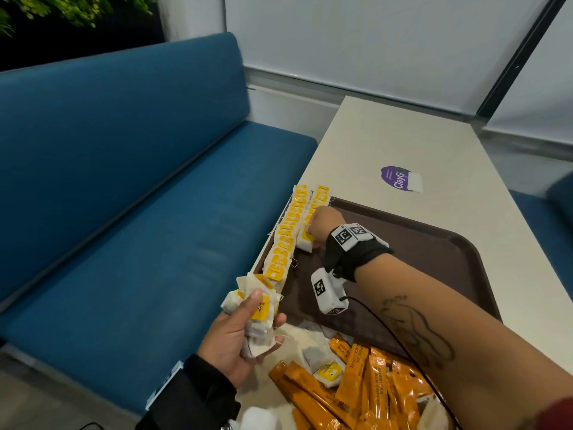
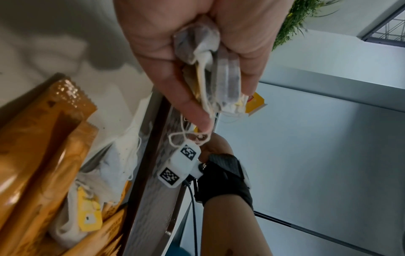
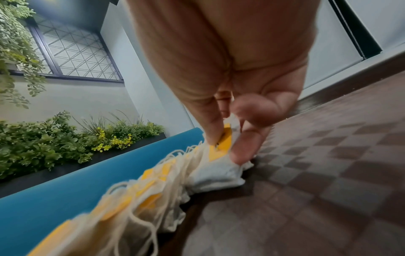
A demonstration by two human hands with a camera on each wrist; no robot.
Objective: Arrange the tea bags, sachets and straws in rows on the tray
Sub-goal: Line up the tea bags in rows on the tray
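A pale table point(image 1: 403, 141) beside a blue bench carries my dark brown plastic tray point(image 1: 434, 252); two rows of yellow-tagged white tea bags point(image 1: 286, 240) line its left edge. My right hand point(image 1: 322, 221) pinches the newest bag point(image 3: 219, 166) there. My left hand point(image 1: 235, 339) clutches a bunch of tea bags point(image 1: 257, 308) off the tray's near-left corner.

left hand point(image 1: 235, 330): holds tea bags point(image 1: 254, 308) | right hand point(image 1: 322, 225): on tray point(image 1: 403, 243)

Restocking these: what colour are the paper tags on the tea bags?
Yellow paper tags, clearest in the head view.
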